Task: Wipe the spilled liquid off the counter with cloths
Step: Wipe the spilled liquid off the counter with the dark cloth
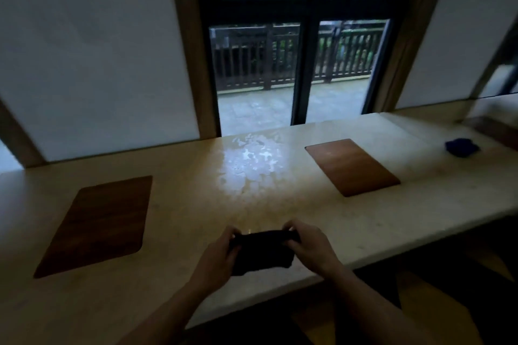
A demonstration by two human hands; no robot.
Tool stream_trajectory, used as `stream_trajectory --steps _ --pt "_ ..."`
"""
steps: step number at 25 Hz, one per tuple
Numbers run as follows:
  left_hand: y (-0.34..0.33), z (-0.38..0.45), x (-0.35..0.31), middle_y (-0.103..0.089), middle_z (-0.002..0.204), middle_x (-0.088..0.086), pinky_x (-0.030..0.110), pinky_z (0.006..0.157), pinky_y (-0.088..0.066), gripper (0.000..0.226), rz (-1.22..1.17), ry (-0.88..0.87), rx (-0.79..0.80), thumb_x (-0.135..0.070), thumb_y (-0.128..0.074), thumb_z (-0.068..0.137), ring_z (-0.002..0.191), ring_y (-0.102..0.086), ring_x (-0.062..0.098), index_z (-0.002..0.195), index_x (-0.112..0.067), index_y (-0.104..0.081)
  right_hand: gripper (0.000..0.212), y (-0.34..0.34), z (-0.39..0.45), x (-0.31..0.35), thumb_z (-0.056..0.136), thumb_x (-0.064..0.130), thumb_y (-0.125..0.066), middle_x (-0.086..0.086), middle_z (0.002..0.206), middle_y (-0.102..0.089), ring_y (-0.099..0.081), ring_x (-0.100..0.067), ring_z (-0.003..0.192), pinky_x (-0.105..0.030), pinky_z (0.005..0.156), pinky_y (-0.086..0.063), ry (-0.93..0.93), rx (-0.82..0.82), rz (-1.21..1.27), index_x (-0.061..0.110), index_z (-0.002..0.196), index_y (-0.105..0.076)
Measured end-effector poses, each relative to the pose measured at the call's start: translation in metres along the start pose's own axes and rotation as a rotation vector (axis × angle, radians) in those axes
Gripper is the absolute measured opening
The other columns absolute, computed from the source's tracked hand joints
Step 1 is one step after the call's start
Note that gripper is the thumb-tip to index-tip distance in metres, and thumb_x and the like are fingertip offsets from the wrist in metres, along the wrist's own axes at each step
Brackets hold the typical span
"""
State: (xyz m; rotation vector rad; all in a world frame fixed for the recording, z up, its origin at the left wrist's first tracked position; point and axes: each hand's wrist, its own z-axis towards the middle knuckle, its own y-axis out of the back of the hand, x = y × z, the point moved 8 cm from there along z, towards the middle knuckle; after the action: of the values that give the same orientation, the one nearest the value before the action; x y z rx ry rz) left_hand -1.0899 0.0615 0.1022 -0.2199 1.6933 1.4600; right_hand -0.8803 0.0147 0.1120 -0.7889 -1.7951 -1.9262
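A long pale stone counter (322, 221) runs below a window. A patchy pool of spilled liquid (249, 162) shines on it at the middle, close to the window side. Near the front edge a dark folded cloth (263, 253) is gripped from both ends: my left hand (217, 258) holds its left end and my right hand (311, 245) holds its right end. The cloth is well short of the spill. A second cloth, blue and crumpled (462, 147), lies far to the right on the counter.
Two brown wooden mats lie flat on the counter: one at the left (95, 225), one right of the spill (351, 166). A dark-framed window (301, 64) stands behind the spill. White wall panels flank it. The counter's front edge runs diagonally at lower right.
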Motion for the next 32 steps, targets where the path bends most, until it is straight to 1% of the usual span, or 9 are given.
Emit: stream_trajectory --steps 7,10,12,14,17,21,24,28,32 --pt "-0.084 0.076 -0.219 -0.062 0.095 -0.001 0.014 0.049 -0.041 0.013 -0.158 -0.294 -0.011 -0.016 -0.046 0.102 0.064 -0.058 0.008 0.114 -0.020 -0.048 0.032 0.221 -0.079 -0.100 0.080 0.003 -0.062 0.006 0.095 -0.071 -0.066 -0.014 0.087 -0.034 0.071 -0.052 -0.055 -0.410 0.012 0.025 0.103 -0.065" --pt "-0.129 0.092 -0.303 -0.065 0.105 0.003 0.016 0.057 -0.043 0.017 -0.231 -0.427 0.065 -0.015 -0.046 0.102 0.083 -0.064 0.020 0.110 -0.029 -0.049 0.030 0.290 -0.137 -0.139 0.087 0.003 -0.061 0.016 0.093 -0.065 -0.064 -0.005 0.086 -0.022 0.072 -0.052 -0.123 -0.545 0.078 0.030 0.100 -0.062" --pt "-0.159 0.095 -0.353 -0.063 0.106 -0.001 0.021 0.069 -0.047 0.028 -0.275 -0.522 0.118 -0.013 -0.047 0.101 0.093 -0.063 0.018 0.104 -0.041 -0.049 0.022 0.326 -0.173 -0.165 0.091 0.007 -0.062 0.018 0.095 -0.064 -0.062 0.002 0.088 -0.016 0.074 -0.052 -0.175 -0.635 0.112 0.025 0.104 -0.064" --pt "-0.191 0.098 -0.395 -0.062 0.105 -0.002 0.020 0.073 -0.049 0.024 -0.307 -0.563 0.179 -0.013 -0.048 0.100 0.093 -0.061 0.014 0.106 -0.035 -0.052 0.020 0.356 -0.206 -0.192 0.091 0.010 -0.063 0.017 0.096 -0.064 -0.060 0.004 0.089 -0.010 0.071 -0.049 -0.230 -0.741 0.146 0.025 0.105 -0.065" --pt "-0.234 0.104 -0.442 -0.061 0.100 -0.002 0.016 0.059 -0.048 0.017 -0.349 -0.578 0.258 -0.016 -0.048 0.101 0.077 -0.061 0.009 0.110 -0.031 -0.048 0.021 0.388 -0.242 -0.230 0.091 0.011 -0.066 0.017 0.095 -0.064 -0.057 0.005 0.089 -0.007 0.074 -0.045 -0.332 -0.902 0.180 0.029 0.103 -0.064" --pt "-0.280 0.121 -0.480 -0.058 0.106 -0.005 0.031 0.069 -0.057 0.017 -0.392 -0.595 0.337 -0.020 -0.046 0.102 0.087 -0.065 0.019 0.115 -0.031 -0.047 0.023 0.417 -0.261 -0.268 0.088 0.012 -0.071 0.023 0.092 -0.063 -0.060 0.005 0.090 -0.010 0.078 -0.044 -0.366 -1.037 0.155 0.032 0.099 -0.069" --pt "-0.315 0.151 -0.502 -0.059 0.107 -0.003 0.027 0.070 -0.055 0.016 -0.407 -0.611 0.360 -0.019 -0.046 0.102 0.088 -0.064 0.018 0.115 -0.030 -0.047 0.023 0.438 -0.253 -0.300 0.088 0.010 -0.070 0.025 0.093 -0.062 -0.058 0.010 0.089 -0.005 0.075 -0.043 -0.383 -1.060 0.138 0.031 0.097 -0.070" --pt "-0.365 0.207 -0.526 -0.064 0.107 0.004 0.026 0.066 -0.053 0.016 -0.415 -0.607 0.393 -0.020 -0.045 0.103 0.083 -0.066 0.020 0.112 -0.033 -0.046 0.030 0.471 -0.221 -0.350 0.088 0.006 -0.070 0.019 0.094 -0.065 -0.061 -0.002 0.092 -0.004 0.072 -0.044 -0.411 -1.048 0.120 0.036 0.092 -0.067" --pt "-0.411 0.269 -0.558 -0.066 0.108 0.008 0.045 0.072 -0.060 0.020 -0.434 -0.576 0.424 -0.020 -0.045 0.102 0.083 -0.068 0.025 0.108 -0.039 -0.046 0.018 0.512 -0.183 -0.414 0.090 0.012 -0.068 0.013 0.097 -0.069 -0.064 -0.012 0.098 -0.022 0.082 -0.053 -0.481 -1.044 0.177 0.028 0.097 -0.073"
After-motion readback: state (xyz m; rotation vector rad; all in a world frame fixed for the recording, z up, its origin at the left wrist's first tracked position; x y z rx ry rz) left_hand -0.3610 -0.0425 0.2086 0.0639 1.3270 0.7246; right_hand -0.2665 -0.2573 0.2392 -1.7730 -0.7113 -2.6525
